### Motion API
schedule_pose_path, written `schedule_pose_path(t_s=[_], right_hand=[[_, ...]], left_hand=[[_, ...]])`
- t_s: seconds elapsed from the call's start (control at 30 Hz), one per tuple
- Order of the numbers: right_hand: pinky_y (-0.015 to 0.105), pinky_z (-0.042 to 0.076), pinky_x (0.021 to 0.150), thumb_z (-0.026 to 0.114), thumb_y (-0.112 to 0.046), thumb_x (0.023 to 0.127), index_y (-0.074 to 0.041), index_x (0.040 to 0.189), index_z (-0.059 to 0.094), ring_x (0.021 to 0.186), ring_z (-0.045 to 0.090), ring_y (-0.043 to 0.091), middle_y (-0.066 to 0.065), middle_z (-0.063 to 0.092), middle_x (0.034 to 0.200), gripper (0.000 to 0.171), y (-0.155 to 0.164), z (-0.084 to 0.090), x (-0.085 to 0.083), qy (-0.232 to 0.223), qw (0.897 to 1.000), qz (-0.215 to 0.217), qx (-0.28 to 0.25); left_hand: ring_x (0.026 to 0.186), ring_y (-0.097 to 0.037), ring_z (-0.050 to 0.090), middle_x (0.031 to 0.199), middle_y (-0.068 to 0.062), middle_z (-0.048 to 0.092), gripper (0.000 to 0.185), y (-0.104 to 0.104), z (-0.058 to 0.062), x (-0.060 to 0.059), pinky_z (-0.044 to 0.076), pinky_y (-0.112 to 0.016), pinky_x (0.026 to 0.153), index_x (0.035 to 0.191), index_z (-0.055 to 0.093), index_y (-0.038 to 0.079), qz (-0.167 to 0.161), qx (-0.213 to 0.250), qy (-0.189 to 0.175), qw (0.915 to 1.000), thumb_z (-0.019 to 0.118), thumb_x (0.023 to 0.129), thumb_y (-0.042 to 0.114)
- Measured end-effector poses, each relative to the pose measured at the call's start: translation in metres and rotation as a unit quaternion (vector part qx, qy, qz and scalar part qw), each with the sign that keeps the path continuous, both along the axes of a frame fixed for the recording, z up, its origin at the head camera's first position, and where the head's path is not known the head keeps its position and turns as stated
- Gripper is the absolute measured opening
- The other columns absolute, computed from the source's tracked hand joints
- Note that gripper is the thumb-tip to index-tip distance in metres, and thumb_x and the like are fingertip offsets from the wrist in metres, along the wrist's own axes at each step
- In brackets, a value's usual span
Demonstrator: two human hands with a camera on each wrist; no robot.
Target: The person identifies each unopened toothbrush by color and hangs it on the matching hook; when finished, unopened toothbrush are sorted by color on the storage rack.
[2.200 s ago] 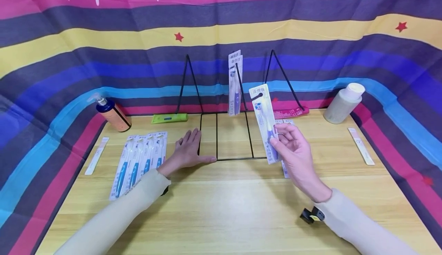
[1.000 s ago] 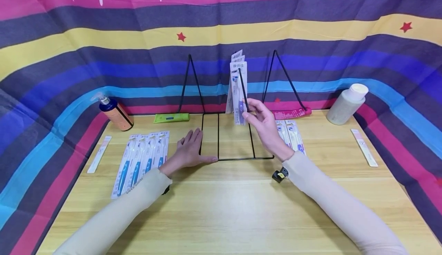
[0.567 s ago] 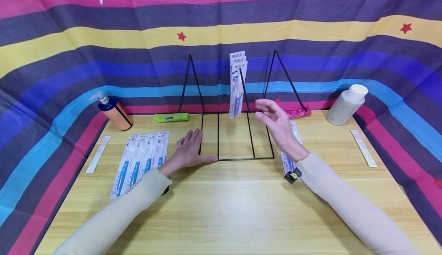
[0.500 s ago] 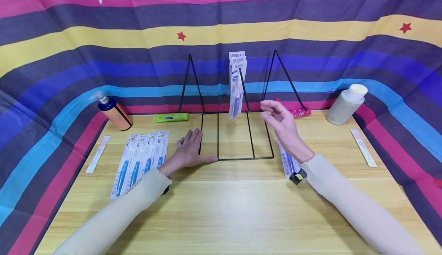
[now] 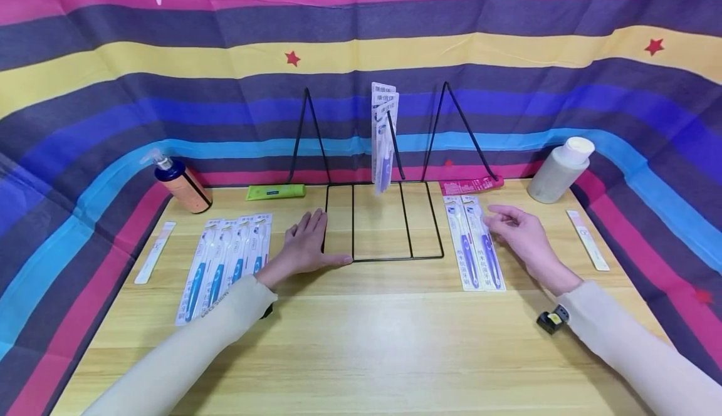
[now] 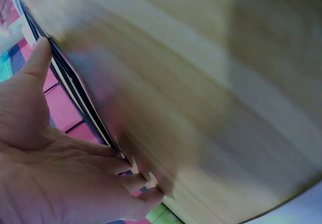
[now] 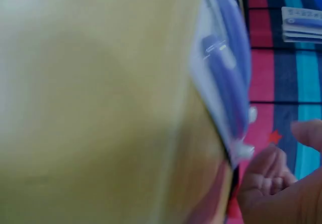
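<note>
My left hand (image 5: 304, 240) rests with straight, spread fingers on the left side of a black wire rack (image 5: 395, 259); in the left wrist view the thumb and fingertips (image 6: 151, 196) lie along the rack's edge. Three packaged purple toothbrushes (image 5: 384, 146) hang one before another on the rack's middle hook. Two more purple toothbrush packs, a left one (image 5: 464, 253) and a right one (image 5: 487, 253), lie side by side on the table. My right hand (image 5: 527, 240) hovers just right of them, fingers loosely bent and holding nothing. In the right wrist view it looks apart from the packs.
Several blue toothbrush packs (image 5: 217, 265) lie left. Green (image 5: 276, 192) and pink (image 5: 470, 185) tubes lie at the back near the rack. A pump bottle (image 5: 186, 187) and a white-capped bottle (image 5: 559, 171) stand at the back corners; thin white sachets lie at both sides (image 5: 155, 253).
My right hand hung a third purple toothbrush pack on the middle hook, let go, and moved right and down to the packs on the table. The left hand has stayed on the rack.
</note>
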State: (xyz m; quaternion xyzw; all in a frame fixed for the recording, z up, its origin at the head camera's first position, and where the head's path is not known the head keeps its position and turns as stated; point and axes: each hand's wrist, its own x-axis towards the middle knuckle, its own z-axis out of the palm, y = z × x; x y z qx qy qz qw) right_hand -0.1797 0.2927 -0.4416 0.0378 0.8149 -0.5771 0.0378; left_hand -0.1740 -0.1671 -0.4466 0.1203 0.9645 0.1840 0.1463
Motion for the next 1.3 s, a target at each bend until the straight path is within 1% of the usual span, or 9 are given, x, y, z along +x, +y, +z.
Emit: schedule_pose_path(t_s=[0.17, 0.3, 0.43, 0.57, 0.7, 0.93, 1.1, 1.2, 1.3], right_hand=[[0.024, 0.056, 0.075, 0.074, -0.025, 0.106, 0.011, 0.158, 0.045, 0.091, 0.060, 0.006, 0.010, 0.065, 0.121, 0.070, 0.016, -0.006, 0.007, -0.066, 0.992, 0.060, 0.085], [0.026, 0.052, 0.073, 0.078, -0.034, 0.104, 0.011, 0.150, 0.055, 0.092, 0.058, 0.016, 0.015, 0.067, 0.120, 0.069, 0.019, -0.004, 0.013, -0.075, 0.982, 0.081, 0.151], [0.032, 0.048, 0.084, 0.079, -0.041, 0.103, 0.009, 0.137, 0.067, 0.101, 0.058, 0.027, 0.019, 0.071, 0.120, 0.062, 0.016, -0.002, 0.016, -0.072, 0.973, 0.083, 0.203], [0.041, 0.044, 0.091, 0.076, -0.041, 0.104, 0.011, 0.131, 0.068, 0.110, 0.057, 0.034, 0.027, 0.069, 0.127, 0.059, 0.014, 0.001, 0.019, -0.083, 0.969, 0.080, 0.221], [0.038, 0.048, 0.086, 0.074, -0.037, 0.105, 0.014, 0.135, 0.063, 0.106, 0.061, 0.033, 0.030, 0.067, 0.127, 0.060, 0.015, 0.004, 0.022, -0.089, 0.969, 0.069, 0.221], [0.026, 0.054, 0.073, 0.070, -0.022, 0.108, 0.015, 0.147, 0.050, 0.092, 0.065, 0.011, 0.030, 0.070, 0.129, 0.058, 0.021, 0.002, 0.030, -0.079, 0.985, 0.057, 0.140], [0.023, 0.053, 0.077, 0.067, -0.016, 0.110, 0.008, 0.154, 0.045, 0.095, 0.063, 0.001, 0.001, 0.072, 0.122, 0.055, 0.019, 0.003, 0.042, -0.074, 0.996, 0.038, 0.011], [0.025, 0.057, 0.076, 0.068, -0.012, 0.109, -0.003, 0.150, 0.049, 0.097, 0.066, 0.005, -0.009, 0.070, 0.116, 0.045, 0.013, 0.010, 0.051, -0.083, 0.991, 0.034, -0.102], [0.027, 0.060, 0.078, 0.067, -0.007, 0.109, -0.012, 0.144, 0.051, 0.100, 0.070, 0.010, -0.007, 0.071, 0.119, 0.039, 0.002, 0.018, 0.060, -0.086, 0.976, 0.045, -0.195]], left_hand=[[0.165, -0.046, 0.003, 0.180, -0.023, 0.005, 0.127, -0.001, 0.000, 0.000, 0.010, -0.071, 0.125, 0.172, 0.012, -0.005, 0.000, -0.001, 0.000, 1.0000, 0.074, 0.093, 0.072], [0.165, -0.046, 0.003, 0.180, -0.023, 0.006, 0.127, 0.000, 0.001, 0.000, 0.010, -0.071, 0.125, 0.172, 0.012, -0.005, 0.000, -0.001, 0.001, 1.0000, 0.074, 0.093, 0.072], [0.165, -0.046, 0.004, 0.180, -0.024, 0.007, 0.127, 0.000, 0.000, -0.001, 0.010, -0.072, 0.125, 0.172, 0.013, -0.005, -0.001, 0.000, 0.006, 1.0000, 0.074, 0.093, 0.072], [0.165, -0.046, 0.005, 0.180, -0.024, 0.007, 0.127, -0.001, 0.000, 0.000, 0.011, -0.072, 0.125, 0.172, 0.013, -0.005, -0.004, 0.002, 0.007, 1.0000, 0.074, 0.093, 0.072], [0.165, -0.047, 0.005, 0.180, -0.024, 0.007, 0.126, -0.001, 0.000, 0.001, 0.011, -0.072, 0.125, 0.172, 0.013, -0.005, -0.006, 0.007, 0.007, 0.9999, 0.074, 0.093, 0.071], [0.165, -0.046, 0.003, 0.180, -0.024, 0.006, 0.126, -0.002, -0.003, 0.000, 0.009, -0.072, 0.125, 0.172, 0.013, -0.005, -0.004, 0.015, 0.006, 0.9999, 0.076, 0.092, 0.069], [0.165, -0.047, 0.003, 0.180, -0.024, 0.007, 0.125, -0.001, -0.003, 0.000, 0.008, -0.072, 0.125, 0.172, 0.013, -0.006, -0.006, 0.015, 0.008, 0.9998, 0.076, 0.093, 0.068], [0.165, -0.047, 0.004, 0.180, -0.025, 0.008, 0.125, -0.002, -0.002, 0.000, 0.009, -0.072, 0.125, 0.172, 0.013, -0.006, -0.006, 0.013, 0.010, 0.9999, 0.076, 0.093, 0.069], [0.164, -0.047, 0.005, 0.180, -0.025, 0.008, 0.125, -0.002, -0.002, 0.000, 0.010, -0.072, 0.125, 0.172, 0.013, -0.006, -0.004, 0.011, 0.010, 0.9999, 0.075, 0.093, 0.070]])
